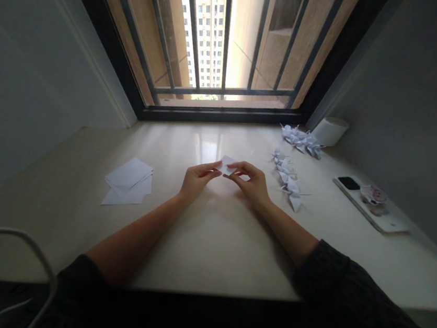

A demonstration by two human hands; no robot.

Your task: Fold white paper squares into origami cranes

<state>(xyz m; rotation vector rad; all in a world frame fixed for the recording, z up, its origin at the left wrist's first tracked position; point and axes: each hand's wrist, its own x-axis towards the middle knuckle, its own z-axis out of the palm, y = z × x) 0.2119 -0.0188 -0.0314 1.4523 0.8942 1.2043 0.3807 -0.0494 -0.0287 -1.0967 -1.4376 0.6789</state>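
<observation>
Both hands pinch a small white paper between them over the table: left hand grips its near edge, right hand its other side. Sheets lie left; cranes right.

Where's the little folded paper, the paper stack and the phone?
folded paper (227, 163): head view, on its white upper part.
paper stack (128, 177): head view, on the middle of the top sheet.
phone (387, 221): head view, on the bare white back near its lower end.
</observation>
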